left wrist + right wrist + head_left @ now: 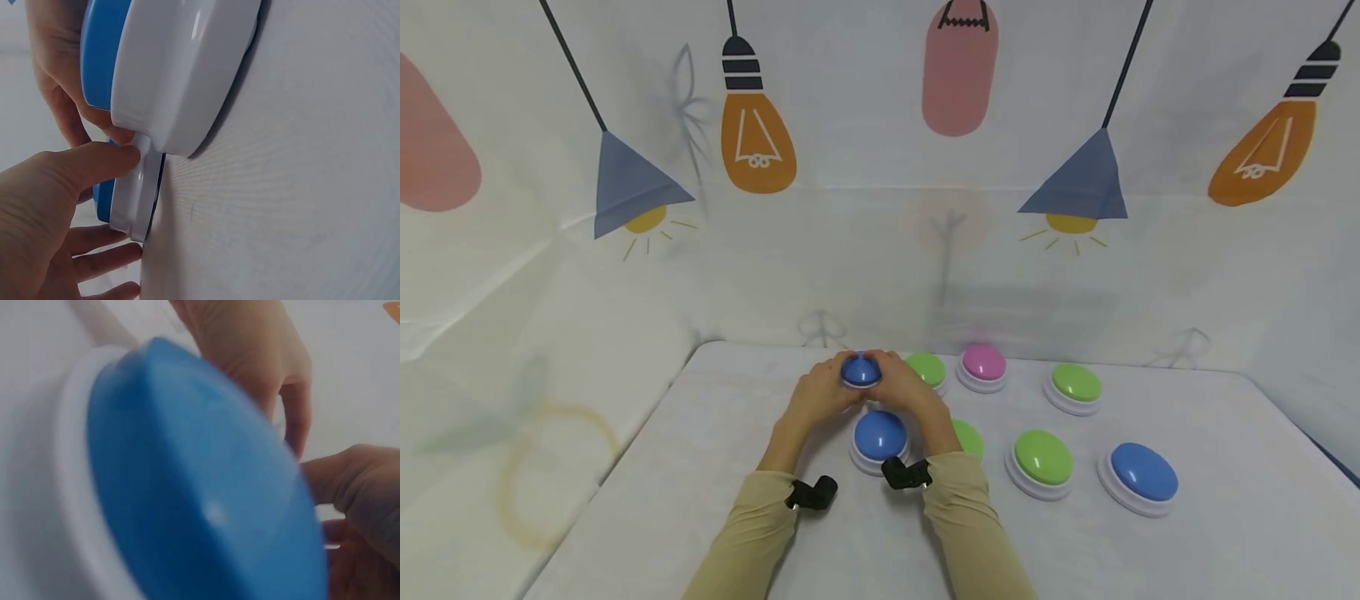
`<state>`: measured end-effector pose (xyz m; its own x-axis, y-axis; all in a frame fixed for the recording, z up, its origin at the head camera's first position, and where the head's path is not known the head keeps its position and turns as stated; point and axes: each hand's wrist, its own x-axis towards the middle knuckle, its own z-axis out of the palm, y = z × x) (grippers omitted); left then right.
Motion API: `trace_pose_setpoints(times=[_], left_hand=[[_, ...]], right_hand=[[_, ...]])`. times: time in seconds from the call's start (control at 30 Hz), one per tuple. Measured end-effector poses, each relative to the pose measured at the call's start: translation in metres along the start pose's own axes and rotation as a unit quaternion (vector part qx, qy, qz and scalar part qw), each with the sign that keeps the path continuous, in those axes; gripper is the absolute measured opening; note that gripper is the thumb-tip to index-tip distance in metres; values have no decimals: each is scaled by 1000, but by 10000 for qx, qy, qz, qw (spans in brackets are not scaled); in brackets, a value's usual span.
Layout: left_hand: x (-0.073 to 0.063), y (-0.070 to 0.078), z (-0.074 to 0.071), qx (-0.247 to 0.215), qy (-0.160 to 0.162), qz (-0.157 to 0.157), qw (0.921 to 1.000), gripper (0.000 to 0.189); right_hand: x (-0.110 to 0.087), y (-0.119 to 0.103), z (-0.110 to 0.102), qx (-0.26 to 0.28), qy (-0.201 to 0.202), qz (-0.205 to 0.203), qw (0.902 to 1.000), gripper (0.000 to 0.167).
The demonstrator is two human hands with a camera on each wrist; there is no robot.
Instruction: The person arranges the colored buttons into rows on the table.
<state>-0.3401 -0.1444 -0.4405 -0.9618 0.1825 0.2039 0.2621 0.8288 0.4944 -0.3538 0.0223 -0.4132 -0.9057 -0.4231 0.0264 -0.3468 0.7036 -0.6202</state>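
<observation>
At the back of the table, a blue dome push button (861,372) with a white base is held between two hands. My left hand (822,390) grips its left side; in the left wrist view the thumb lies on the white base and the fingers reach round the far side. From the right, my right hand (901,385) holds the same button, its fingers partly hidden in the right wrist view. Nearer to me, between the forearms, sits a second blue push button (880,436), which looms large in the right wrist view.
Right of my hands stand several more push buttons: a pink one (984,362), green ones such as the front green button (1043,457) and the back green button (1077,382), and a blue button (1144,472) at far right. A printed cloth (865,250) hangs behind the white table (700,500).
</observation>
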Motion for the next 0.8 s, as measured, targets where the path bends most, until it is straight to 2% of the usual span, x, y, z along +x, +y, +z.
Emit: trace_pose_setpoints(times=[0.23, 0.8], left_hand=[[1, 2, 2, 220, 203, 70, 9995, 66], [2, -3, 3, -92, 49, -23, 9999, 67]], right_hand=[[1, 6, 4, 35, 165, -282, 9995, 59], [1, 6, 12, 188, 252, 126, 9994, 55]])
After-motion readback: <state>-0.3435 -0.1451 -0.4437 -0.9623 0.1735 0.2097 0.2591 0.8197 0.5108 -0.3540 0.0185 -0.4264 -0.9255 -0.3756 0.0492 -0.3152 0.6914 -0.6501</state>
